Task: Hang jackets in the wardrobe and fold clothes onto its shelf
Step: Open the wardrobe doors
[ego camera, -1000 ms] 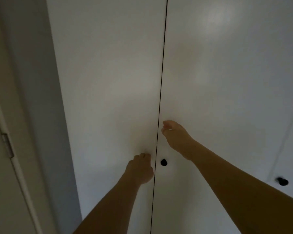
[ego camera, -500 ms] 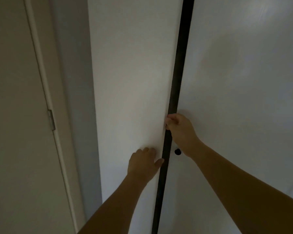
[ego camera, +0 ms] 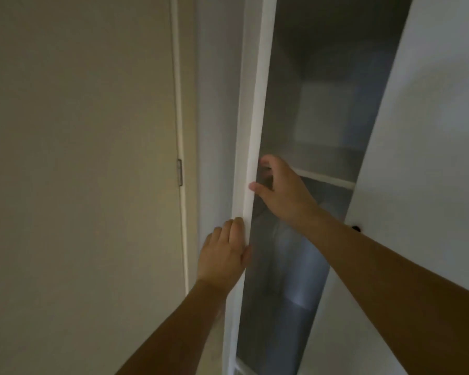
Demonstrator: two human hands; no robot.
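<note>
White left wardrobe door (ego camera: 251, 147) now swung open from shut a second ago. Left hand (ego camera: 224, 257) grips its edge; right hand (ego camera: 280, 186) fingers curl behind it. Bare shelf (ego camera: 326, 178) exposed inside. No jackets or clothes visible yet; access ready.

White wardrobe shelf (ego camera: 326, 179) visible in gap between doors.

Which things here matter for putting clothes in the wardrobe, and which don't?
For the job: left wardrobe door, gripped by left hand and right hand; right wardrobe door; shelf.

Not part of it: room door, hinge.
</note>
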